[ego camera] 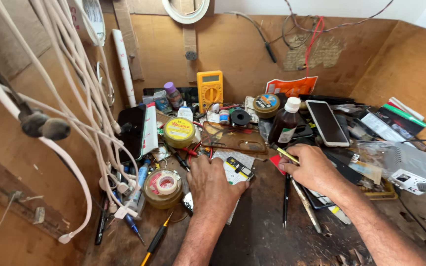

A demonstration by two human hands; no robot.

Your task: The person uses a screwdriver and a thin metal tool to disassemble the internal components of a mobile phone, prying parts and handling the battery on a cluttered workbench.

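My left hand lies flat on the workbench, fingers pressing on a small opened phone or circuit board that rests on a white sheet. My right hand is to the right of it, fingers closed around a thin yellow-handled tool whose tip points up and left toward the board. A dark brown bottle with a white cap stands just behind my right hand.
A yellow multimeter leans on the back wall. Round tins, a smartphone, screwdrivers, pens and a small white box crowd the bench. White cables hang at the left.
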